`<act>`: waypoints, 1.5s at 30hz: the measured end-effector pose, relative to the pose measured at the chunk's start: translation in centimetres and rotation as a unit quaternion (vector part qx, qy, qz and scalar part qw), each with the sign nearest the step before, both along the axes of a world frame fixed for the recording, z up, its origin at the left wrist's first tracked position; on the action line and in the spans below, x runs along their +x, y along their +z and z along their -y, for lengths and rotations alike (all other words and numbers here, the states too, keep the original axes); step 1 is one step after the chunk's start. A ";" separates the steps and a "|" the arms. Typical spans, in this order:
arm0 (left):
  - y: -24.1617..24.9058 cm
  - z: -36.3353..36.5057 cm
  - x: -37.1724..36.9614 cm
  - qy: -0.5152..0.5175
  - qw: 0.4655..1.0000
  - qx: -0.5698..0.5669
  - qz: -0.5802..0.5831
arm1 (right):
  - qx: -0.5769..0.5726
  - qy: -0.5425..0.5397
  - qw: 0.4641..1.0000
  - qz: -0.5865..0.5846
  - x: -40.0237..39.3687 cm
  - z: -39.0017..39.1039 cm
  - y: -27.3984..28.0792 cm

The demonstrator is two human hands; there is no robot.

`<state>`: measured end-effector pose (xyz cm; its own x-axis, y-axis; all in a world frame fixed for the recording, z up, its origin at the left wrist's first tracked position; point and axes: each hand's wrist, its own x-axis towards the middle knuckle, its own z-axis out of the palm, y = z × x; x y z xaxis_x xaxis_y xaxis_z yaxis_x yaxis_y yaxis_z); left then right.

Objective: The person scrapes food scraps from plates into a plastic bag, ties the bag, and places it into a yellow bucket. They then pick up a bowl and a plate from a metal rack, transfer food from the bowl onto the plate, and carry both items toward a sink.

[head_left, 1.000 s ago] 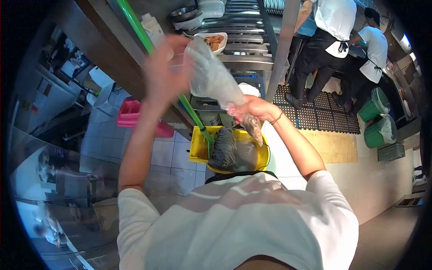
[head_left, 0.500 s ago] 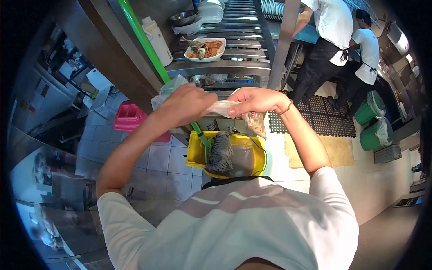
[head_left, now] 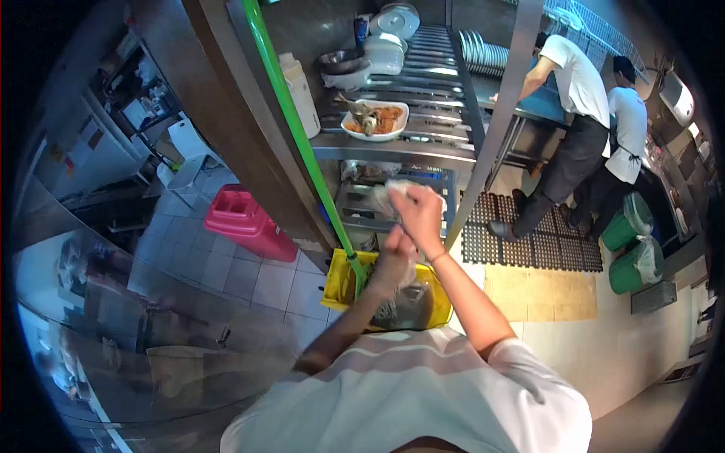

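My right hand point(head_left: 420, 215) is closed around a crumpled, translucent plastic bag point(head_left: 387, 195), whose whitish film sticks out past the fingers. Just below it, close to my chest, my left hand point(head_left: 394, 260) is also closed on the bag. More of the film shows beside the left wrist, though the fingers hide much of it. Both hands are over a yellow mop bucket point(head_left: 337, 287). A green mop handle point(head_left: 298, 136) rises from the bucket to my left. The mop head is mostly hidden by my left forearm.
Ahead, a slatted metal shelf point(head_left: 430, 113) holds a white dish of food point(head_left: 375, 121), bowls and containers. A pink bin point(head_left: 245, 219) stands at left. Two people in white shirts work at right, beside a black rubber mat point(head_left: 498, 226) and green bins point(head_left: 637, 264).
My hands have come down and closer to my body, the left now below the right. The bag, stretched sideways between them before, is bunched up. The view has shifted slightly.
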<state>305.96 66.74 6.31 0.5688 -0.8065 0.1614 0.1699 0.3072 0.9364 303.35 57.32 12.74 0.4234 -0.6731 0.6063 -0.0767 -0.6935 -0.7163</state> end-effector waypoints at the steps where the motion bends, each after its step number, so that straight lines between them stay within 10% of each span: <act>1: -0.3 -0.7 0.1 0.003 1.000 -0.005 0.001 | -0.098 -0.070 0.993 -0.016 -0.5 0.1 -2.0; 3: -0.8 -2.2 1.3 0.062 0.911 0.195 0.359 | -0.096 -0.069 0.993 -0.024 -1.7 -0.1 -4.6; 6: 2.0 -3.6 3.0 0.128 0.817 0.081 0.556 | 0.126 0.058 0.981 -0.136 -4.5 -1.2 -5.1; 18: 0.0 -2.9 6.1 -0.099 0.949 0.209 0.213 | 0.507 0.423 0.751 0.030 -7.3 -4.0 -6.8; 19: -0.1 -3.3 6.0 -0.173 0.955 0.226 0.079 | 0.502 0.428 0.751 0.029 -7.2 -4.1 -6.0; 36: -1.7 -5.1 5.1 -0.180 0.961 0.159 0.139 | 0.569 0.439 0.695 0.025 -6.4 -2.2 -8.1; 45: -4.1 -4.8 5.1 -0.180 0.963 0.129 0.155 | 0.487 0.392 0.781 0.019 -6.0 -2.3 -9.2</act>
